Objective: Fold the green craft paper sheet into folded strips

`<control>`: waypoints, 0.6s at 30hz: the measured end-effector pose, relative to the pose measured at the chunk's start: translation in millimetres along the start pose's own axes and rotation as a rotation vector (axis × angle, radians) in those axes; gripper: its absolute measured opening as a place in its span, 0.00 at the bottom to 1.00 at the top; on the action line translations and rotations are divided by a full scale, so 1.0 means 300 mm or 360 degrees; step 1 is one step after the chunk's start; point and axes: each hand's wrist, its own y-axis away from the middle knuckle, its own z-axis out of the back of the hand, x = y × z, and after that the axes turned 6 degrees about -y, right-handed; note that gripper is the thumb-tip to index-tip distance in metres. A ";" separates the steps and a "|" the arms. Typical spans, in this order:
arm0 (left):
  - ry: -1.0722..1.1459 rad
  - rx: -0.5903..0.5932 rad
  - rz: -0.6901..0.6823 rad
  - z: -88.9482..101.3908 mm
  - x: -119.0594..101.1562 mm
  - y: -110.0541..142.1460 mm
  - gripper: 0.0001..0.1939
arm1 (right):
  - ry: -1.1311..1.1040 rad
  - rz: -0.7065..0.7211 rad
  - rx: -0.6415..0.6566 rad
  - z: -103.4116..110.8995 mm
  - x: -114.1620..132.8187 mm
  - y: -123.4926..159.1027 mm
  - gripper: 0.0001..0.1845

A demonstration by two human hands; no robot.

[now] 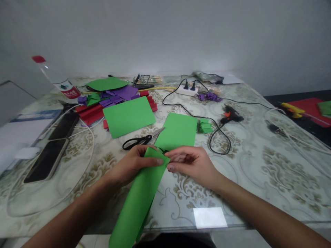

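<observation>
My left hand point(130, 163) grips a loosely folded sheet of green paper point(138, 199), its thumb flat on top near the upper end. The sheet hangs down toward me past the table's front edge. At the paper's upper right corner, my right hand point(196, 165) has its fingers pinched together on the edge. A small dark bit shows between the hands; I cannot make out what it is. Just beyond lie black-handled scissors point(144, 138), partly open, with the blade tips over a flat green sheet point(178, 129). Another green sheet point(129, 117) lies farther left.
Red folded paper point(90, 114), purple paper pieces point(113, 100) and a bottle point(62, 84) stand back left. Two phones point(46, 160) and a white cable lie left. A glue gun point(231, 115), a power strip point(186, 90) and black cords lie right of centre; small green folded pieces point(205, 126) are nearer.
</observation>
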 end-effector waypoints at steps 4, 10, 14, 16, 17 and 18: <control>0.0019 -0.0060 0.0007 -0.016 -0.007 0.003 0.16 | 0.0015 -0.0034 -0.0024 -0.001 0.003 0.000 0.14; -0.0035 -0.0063 -0.0037 -0.019 -0.001 -0.002 0.20 | 0.0032 -0.0068 -0.0047 0.007 0.000 -0.005 0.14; -0.0036 -0.0072 -0.0031 -0.012 0.010 -0.005 0.21 | 0.0043 -0.0103 -0.0031 0.013 -0.002 -0.009 0.13; -0.0034 -0.0084 -0.0013 -0.011 0.014 -0.006 0.21 | 0.0045 -0.0110 -0.0014 0.017 -0.004 -0.011 0.14; -0.0032 -0.0090 -0.0001 -0.012 0.015 -0.006 0.21 | 0.0045 -0.0111 -0.0006 0.018 -0.005 -0.012 0.14; -0.0028 -0.0096 0.0012 -0.012 0.016 -0.007 0.21 | 0.0044 -0.0113 0.0001 0.020 -0.005 -0.013 0.14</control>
